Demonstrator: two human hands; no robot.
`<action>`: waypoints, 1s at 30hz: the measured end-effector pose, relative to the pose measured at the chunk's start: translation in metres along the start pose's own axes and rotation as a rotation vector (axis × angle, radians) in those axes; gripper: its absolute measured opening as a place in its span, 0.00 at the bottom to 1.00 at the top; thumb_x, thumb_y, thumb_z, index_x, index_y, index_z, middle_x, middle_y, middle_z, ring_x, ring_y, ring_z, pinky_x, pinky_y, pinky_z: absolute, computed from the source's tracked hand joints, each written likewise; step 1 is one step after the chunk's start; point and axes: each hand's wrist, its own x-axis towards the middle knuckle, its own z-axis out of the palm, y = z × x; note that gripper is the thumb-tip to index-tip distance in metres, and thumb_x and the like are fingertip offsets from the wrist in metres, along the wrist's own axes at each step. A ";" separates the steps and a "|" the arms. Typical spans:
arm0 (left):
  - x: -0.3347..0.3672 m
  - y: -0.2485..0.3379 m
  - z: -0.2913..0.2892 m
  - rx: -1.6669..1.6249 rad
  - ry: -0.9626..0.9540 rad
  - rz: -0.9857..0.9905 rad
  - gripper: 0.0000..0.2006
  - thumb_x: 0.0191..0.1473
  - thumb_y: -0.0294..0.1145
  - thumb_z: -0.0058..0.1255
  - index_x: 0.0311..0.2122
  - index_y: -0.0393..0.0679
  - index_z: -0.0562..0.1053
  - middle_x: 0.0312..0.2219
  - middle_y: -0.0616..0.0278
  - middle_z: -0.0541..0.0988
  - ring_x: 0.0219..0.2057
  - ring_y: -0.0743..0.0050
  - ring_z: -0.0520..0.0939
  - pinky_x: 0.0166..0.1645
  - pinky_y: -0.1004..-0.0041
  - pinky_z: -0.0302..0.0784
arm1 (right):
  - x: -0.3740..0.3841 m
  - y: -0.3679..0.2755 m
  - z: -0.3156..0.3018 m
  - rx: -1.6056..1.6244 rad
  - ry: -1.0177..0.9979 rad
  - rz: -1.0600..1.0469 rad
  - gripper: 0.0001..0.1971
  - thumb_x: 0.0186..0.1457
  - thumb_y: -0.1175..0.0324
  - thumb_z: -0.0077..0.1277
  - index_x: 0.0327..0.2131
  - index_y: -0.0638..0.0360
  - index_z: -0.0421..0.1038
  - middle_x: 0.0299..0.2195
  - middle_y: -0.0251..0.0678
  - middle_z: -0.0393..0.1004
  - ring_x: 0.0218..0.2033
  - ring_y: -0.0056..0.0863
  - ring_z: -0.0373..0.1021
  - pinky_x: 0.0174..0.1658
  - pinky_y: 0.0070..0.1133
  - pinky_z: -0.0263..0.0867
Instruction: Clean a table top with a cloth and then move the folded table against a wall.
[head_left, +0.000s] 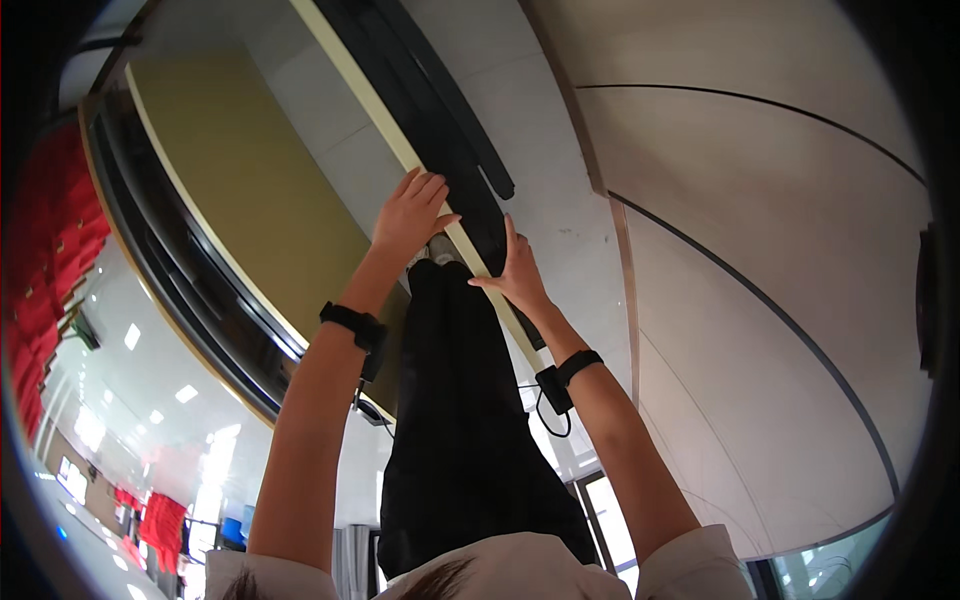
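A long folding table stands on its side in front of me. Its narrow pale edge faces up, and a black frame lies along its right side. Over that edge curl the fingers of my left hand, its thumb pointing right. Nearer to me, my right hand holds the same edge, thumb across the top and the other fingers on the black side. Both wrists carry black bands with small boxes. My shoes show partly below the edge.
Left of me is another table with an olive-yellow panel and a black frame. Pale curved panels rise on the right above a brown base strip. Red-covered seats stand at the far left. Grey tiles cover the floor.
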 end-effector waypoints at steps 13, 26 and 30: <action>-0.001 0.008 0.004 0.186 -0.018 -0.082 0.19 0.45 0.46 0.52 0.40 0.46 0.70 0.41 0.70 0.70 0.48 0.76 0.68 0.60 0.67 0.57 | -0.032 0.023 0.016 -0.065 0.081 -0.022 0.65 0.27 0.52 0.68 0.61 0.61 0.30 0.49 0.58 0.55 0.50 0.53 0.58 0.49 0.40 0.60; -0.007 0.032 0.016 0.277 -0.003 -0.226 0.20 0.48 0.44 0.50 0.43 0.42 0.68 0.47 0.64 0.68 0.51 0.71 0.67 0.60 0.63 0.55 | -0.062 0.040 0.018 -0.097 -0.018 0.048 0.63 0.27 0.56 0.69 0.60 0.67 0.32 0.39 0.60 0.60 0.39 0.51 0.62 0.43 0.35 0.62; -0.011 0.063 0.016 0.083 0.054 -0.501 0.24 0.47 0.35 0.55 0.48 0.39 0.63 0.50 0.59 0.64 0.53 0.59 0.65 0.58 0.63 0.59 | -0.057 0.037 0.021 -0.151 -0.041 0.082 0.63 0.27 0.53 0.68 0.60 0.64 0.32 0.38 0.58 0.60 0.37 0.50 0.63 0.40 0.37 0.63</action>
